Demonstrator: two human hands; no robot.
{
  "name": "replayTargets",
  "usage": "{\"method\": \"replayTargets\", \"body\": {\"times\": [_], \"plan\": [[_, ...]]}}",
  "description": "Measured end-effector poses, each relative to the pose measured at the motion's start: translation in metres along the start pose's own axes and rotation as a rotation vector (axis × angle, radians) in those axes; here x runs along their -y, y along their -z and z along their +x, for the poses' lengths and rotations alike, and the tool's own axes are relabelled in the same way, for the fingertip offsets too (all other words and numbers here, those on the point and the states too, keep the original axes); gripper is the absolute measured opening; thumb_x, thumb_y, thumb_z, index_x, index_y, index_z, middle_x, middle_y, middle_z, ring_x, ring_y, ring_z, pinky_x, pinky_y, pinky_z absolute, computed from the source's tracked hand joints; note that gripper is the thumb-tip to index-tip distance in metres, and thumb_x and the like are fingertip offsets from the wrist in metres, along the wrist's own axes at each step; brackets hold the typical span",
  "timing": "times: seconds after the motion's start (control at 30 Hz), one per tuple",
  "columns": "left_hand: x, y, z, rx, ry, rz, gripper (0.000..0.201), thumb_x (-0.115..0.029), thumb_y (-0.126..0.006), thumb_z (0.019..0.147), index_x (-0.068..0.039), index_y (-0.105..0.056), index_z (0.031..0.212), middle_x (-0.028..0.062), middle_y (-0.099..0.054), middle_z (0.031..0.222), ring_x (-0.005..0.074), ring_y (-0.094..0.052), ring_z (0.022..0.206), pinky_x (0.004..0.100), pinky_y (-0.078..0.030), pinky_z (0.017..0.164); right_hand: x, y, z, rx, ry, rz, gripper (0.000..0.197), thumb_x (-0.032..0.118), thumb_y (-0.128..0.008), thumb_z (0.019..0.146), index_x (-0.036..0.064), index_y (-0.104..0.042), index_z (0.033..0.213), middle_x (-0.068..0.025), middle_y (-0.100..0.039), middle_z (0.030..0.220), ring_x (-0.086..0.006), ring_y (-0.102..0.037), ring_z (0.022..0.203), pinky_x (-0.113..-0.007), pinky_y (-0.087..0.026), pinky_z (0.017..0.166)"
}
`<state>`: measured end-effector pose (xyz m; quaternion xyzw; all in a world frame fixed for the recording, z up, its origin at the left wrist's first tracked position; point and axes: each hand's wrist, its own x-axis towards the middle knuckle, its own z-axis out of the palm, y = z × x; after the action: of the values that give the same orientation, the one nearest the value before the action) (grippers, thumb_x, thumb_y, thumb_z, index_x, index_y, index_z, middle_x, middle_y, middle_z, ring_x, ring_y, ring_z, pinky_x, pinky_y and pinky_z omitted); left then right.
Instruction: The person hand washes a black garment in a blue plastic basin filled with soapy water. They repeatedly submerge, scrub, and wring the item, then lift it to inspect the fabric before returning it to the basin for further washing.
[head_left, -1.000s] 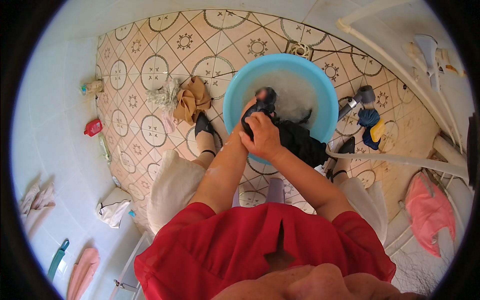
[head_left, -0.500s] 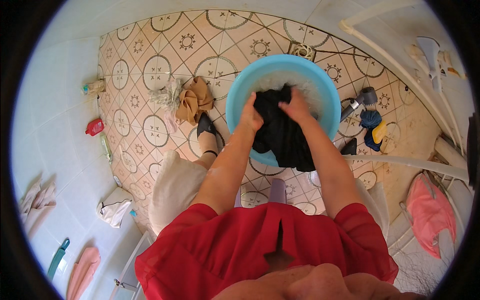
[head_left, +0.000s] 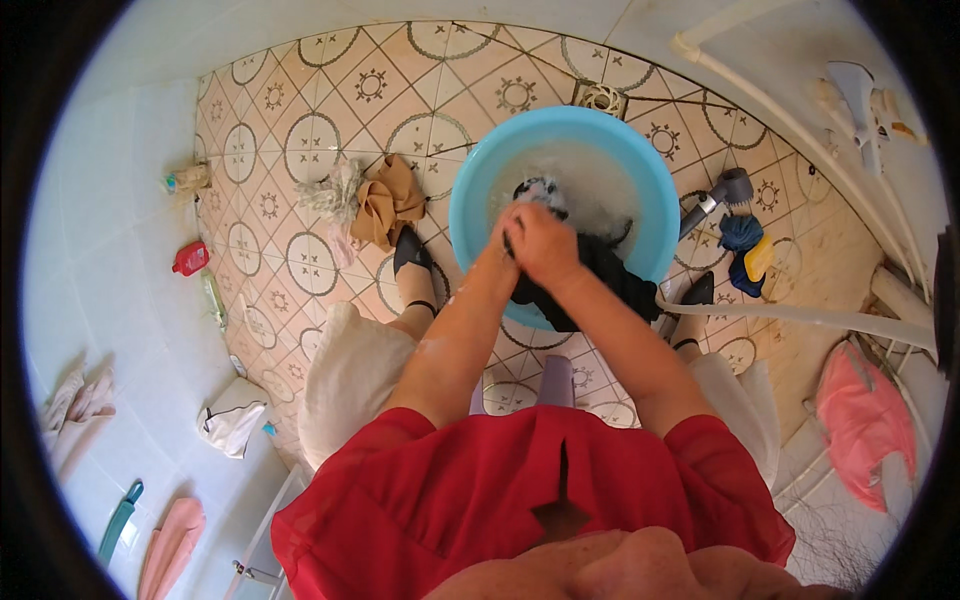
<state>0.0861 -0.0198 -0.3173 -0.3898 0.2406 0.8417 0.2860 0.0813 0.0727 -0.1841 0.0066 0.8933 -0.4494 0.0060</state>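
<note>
A light blue round basin (head_left: 464, 190) on the tiled floor holds cloudy, sudsy water (head_left: 598, 185). In its near half lies a wet black garment (head_left: 612, 278), part of it bunched against the near rim. My left hand (head_left: 508, 228) and my right hand (head_left: 545, 246) are pressed together over the basin, both closed on the black garment. A foam-covered bit of dark cloth (head_left: 540, 190) pokes out beyond my knuckles. My right hand partly covers the left, so some fingers are hidden.
Tan cloth (head_left: 388, 205) and pale cloth (head_left: 335, 190) lie left of the basin. To its right are a shower head (head_left: 735, 187), dark blue cloth (head_left: 741, 233) and a yellow item (head_left: 759, 259). A pale hose (head_left: 800, 313) runs to the basin's near right side.
My hands were apart, spreading the black garment across the basin. Now they have come together on a bunched part of it, and foam shows on the cloth.
</note>
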Motion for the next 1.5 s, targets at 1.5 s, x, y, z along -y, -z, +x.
{"method": "replayTargets", "body": {"times": [1.5], "plan": [[-0.004, -0.126, -0.153, -0.005, 0.055, 0.274, 0.035, -0.03, -0.041, 0.095, -0.004, -0.052, 0.115, 0.0109, -0.057, 0.113, 0.026, -0.055, 0.103, 0.0416, -0.045, 0.09, 0.046, 0.081, -0.007, -0.162, -0.35, -0.096, 0.03, 0.038, -0.056, 0.083, 0.0092, -0.057, 0.092, -0.0173, -0.056, 0.098, -0.0389, -0.058, 0.086, -0.049, -0.046, 0.075]]}}
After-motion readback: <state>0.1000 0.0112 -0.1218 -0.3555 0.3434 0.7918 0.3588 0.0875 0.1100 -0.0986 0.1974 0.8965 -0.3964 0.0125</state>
